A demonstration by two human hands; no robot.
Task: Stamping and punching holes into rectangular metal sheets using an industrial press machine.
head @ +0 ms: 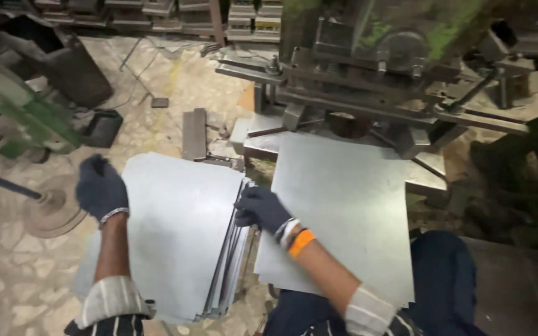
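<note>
Two gloved hands, left (100,188) and right (260,208), pinch opposite edges of the sheet stack (182,236), beside another sheet (344,205) under the press (375,68).

Stone floor and press bed, each bearing sheet metal

I see a pale, cracked stone floor (7,274) with a round metal base plate (51,214) and a black box (103,127) lying on it, and a stack of grey metal sheets (182,242) above it, its footing hidden. To the right, the grey bed of the green press (428,177) carries one single sheet (344,211) lying flat and overhanging toward me.
</note>
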